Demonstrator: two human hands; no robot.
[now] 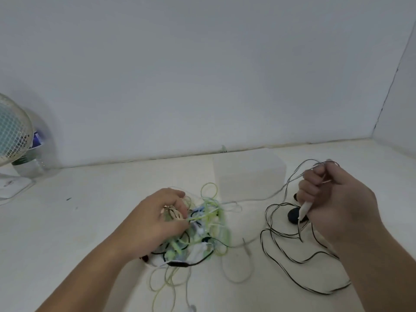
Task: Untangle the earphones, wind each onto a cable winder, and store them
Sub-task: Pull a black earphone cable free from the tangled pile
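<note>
The tangle of earphones (202,224), thin green, white and black strands, lies under the left hand (155,221), whose curled fingers pinch into it. The right hand (335,199) is fisted round a pale cable (270,195); below it sprawls a striped black-and-white cable (281,262). Bare cream tabletop (90,221) spreads left of the left hand, up to a white wall (202,75)

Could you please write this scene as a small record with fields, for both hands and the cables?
left hand: pinches strands of the tangle
right hand: raised, grips a pale cable
striped cable: loose loops on the table, right of the tangle
box: translucent, behind the tangle
far left: fan, bottle
</note>
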